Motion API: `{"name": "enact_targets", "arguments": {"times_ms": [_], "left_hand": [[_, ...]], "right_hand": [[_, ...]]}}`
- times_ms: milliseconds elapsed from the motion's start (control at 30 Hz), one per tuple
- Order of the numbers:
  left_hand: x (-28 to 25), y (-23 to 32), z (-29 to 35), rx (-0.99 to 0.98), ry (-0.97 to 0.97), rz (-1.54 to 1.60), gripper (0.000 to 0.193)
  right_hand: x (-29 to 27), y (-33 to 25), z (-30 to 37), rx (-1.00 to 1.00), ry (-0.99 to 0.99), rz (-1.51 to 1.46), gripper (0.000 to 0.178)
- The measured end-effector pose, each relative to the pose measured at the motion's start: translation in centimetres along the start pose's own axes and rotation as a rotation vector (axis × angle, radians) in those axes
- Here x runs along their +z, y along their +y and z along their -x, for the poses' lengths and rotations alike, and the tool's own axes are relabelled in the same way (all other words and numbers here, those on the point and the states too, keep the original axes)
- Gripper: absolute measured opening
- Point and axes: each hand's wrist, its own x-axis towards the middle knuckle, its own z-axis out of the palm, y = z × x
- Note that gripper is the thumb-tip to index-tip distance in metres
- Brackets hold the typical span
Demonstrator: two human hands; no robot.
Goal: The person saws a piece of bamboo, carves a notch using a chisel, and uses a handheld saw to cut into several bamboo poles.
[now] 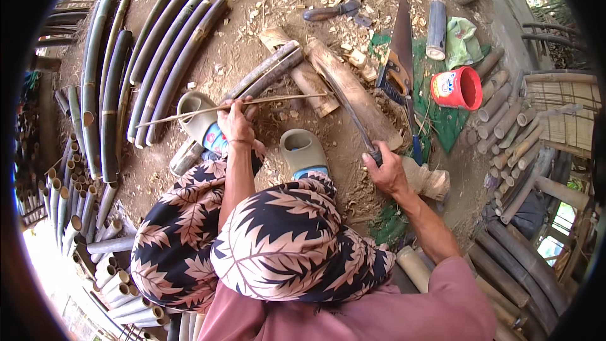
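Note:
My left hand (pixel 237 123) is closed around a thin bamboo strip (pixel 287 97), which crosses nearly level over my left foot. My right hand (pixel 388 173) grips the dark handle of a long knife (pixel 349 104). Its blade points away and to the left, beside a thick wooden log (pixel 369 104) on the ground. The strip's right end lies near the blade; I cannot tell whether they touch. Just beyond my left hand lie dark split bamboo pieces (pixel 268 66), resting near a shorter piece of wood (pixel 315 88).
Long bamboo poles (pixel 170 66) lie at the left. A handsaw (pixel 399 57), a red tub (pixel 464 88), a dark cylinder (pixel 436 28) and a green cloth (pixel 461 41) are at the right. A hatchet-like tool (pixel 331 11) lies among wood chips. Cut bamboo (pixel 505 120) is stacked at the far right.

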Motion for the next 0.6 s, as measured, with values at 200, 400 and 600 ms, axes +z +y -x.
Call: {"name": "enact_targets", "arguments": {"times_ms": [200, 400, 600], "left_hand": [[1.6, -0.3, 0.2, -0.066, 0.047, -0.028, 0.026], [0.5, -0.8, -0.7, -0.084, 0.096, -0.044, 0.028], [1.3, -1.3, -0.9, -0.095, 0.08, 0.011, 0.025]], "right_hand": [[1.2, 5.8, 0.3, 0.17, -0.15, 0.433, 0.033], [-0.3, 1.4, -1.4, 0.094, -0.072, 0.036, 0.037], [1.5, 6.5, 0.3, 0.135, -0.065, 0.28, 0.034]]}}
